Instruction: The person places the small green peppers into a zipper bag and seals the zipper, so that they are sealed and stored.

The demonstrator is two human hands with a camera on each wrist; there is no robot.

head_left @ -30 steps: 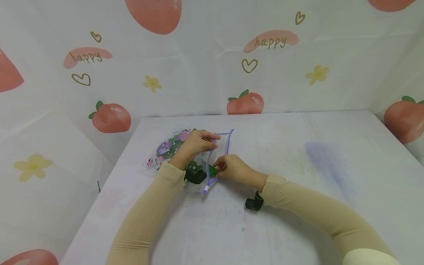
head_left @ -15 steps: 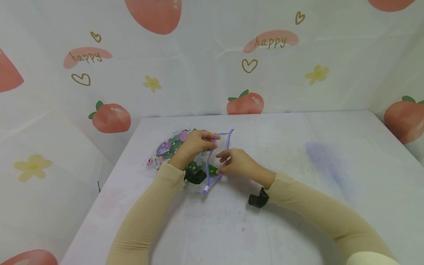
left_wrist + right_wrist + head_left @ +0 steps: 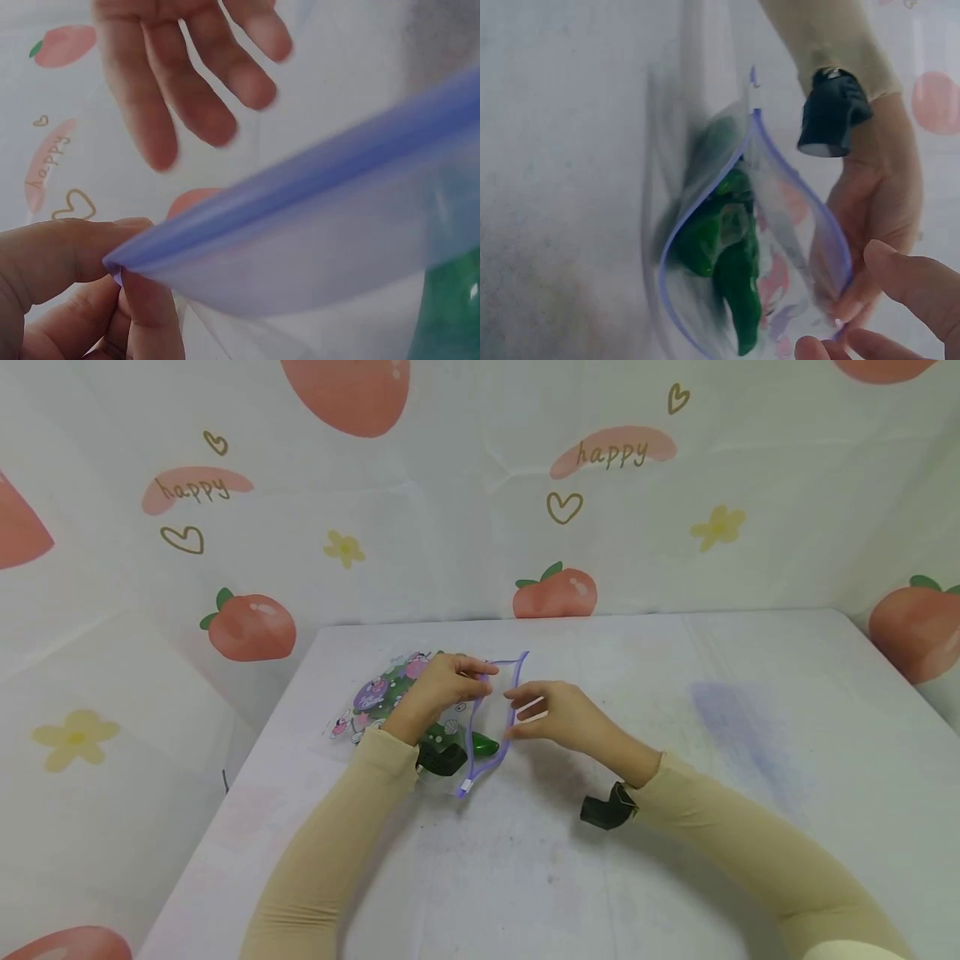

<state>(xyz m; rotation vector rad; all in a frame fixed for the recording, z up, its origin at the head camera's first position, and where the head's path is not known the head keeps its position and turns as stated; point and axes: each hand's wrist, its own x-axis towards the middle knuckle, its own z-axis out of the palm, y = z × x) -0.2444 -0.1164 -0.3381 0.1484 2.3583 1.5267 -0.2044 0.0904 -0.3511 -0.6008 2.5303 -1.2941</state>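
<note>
A clear zip bag (image 3: 371, 695) with printed cartoon figures and a purple zip edge lies on the table, its mouth spread apart toward the right. My left hand (image 3: 442, 687) pinches the upper purple edge between thumb and fingers, plain in the left wrist view. Just right of the mouth is my right hand (image 3: 562, 717), fingers loosely extended and holding nothing. Whether its fingertips touch the far purple edge I cannot tell. Glossy green peppers (image 3: 737, 289) lie inside the bag; one pepper (image 3: 484, 745) sits at the mouth. The left forearm hides part of the bag.
The white table (image 3: 675, 860) bears a bluish smudge (image 3: 738, 735) at the right. A peach-patterned cloth (image 3: 450, 527) hangs behind it. Black camera mounts (image 3: 607, 807) jut from both wrists. The white slider (image 3: 467, 786) sits at the bag's near corner.
My right hand has let go of the green pepper at the bag's mouth and moved back, right and slightly away, its fingers loosening. The left hand has kept its place.
</note>
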